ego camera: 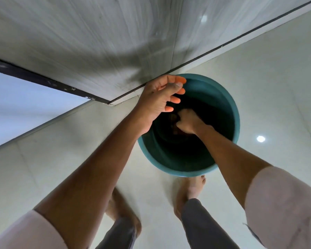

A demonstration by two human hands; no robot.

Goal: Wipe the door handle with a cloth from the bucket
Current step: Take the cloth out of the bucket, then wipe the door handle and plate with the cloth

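Observation:
A teal plastic bucket (212, 90) stands on the pale floor next to the wall, and its inside is dark. My right hand (188, 123) reaches deep into it with the fingers closed around a dark brownish cloth (174, 117) that barely shows in the shadow. Above the bucket's left rim my left hand (158, 99) hovers with its fingers spread and nothing in it. The door handle is not in view.
A grey wood-grain panel (97, 42) with a black bottom edge rises behind the bucket. A dark frame (43, 79) borders a bright opening at the left. My bare feet (189, 191) stand on glossy pale tiles just in front of the bucket.

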